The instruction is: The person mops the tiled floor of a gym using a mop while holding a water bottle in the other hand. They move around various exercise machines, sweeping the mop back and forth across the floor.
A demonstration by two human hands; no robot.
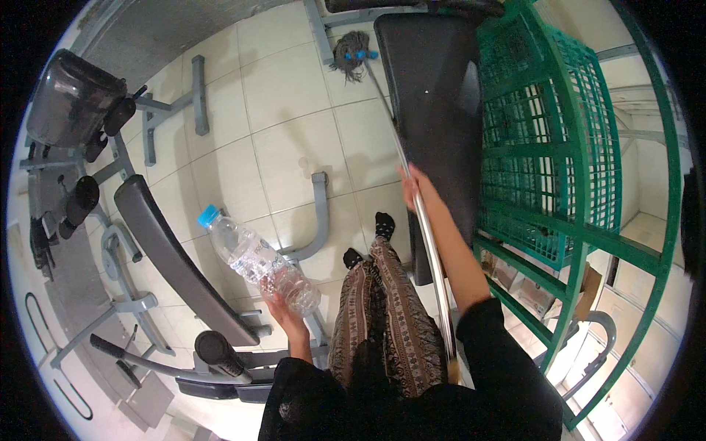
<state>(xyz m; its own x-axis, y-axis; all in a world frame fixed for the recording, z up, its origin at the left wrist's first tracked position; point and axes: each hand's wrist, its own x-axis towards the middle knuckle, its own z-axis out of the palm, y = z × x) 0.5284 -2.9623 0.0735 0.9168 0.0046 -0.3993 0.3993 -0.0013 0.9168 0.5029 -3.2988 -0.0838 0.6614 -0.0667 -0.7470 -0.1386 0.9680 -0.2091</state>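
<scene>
My left hand grips the lower part of a clear plastic bottle with a blue cap, tilted up to the left. The bottle looks empty. Around the metal handle of a mop closes my right hand. The handle runs from beside my right hip up to the grey string mop head with blue parts, which rests on the tiled floor near the black padded bench. My right forearm lies along the bench's near end.
Right of the bench stands a green metal rack holding a green plastic basket. A curved grey metal foot rises from the floor ahead of my socked feet. Exercise machines with black pads take up the left side.
</scene>
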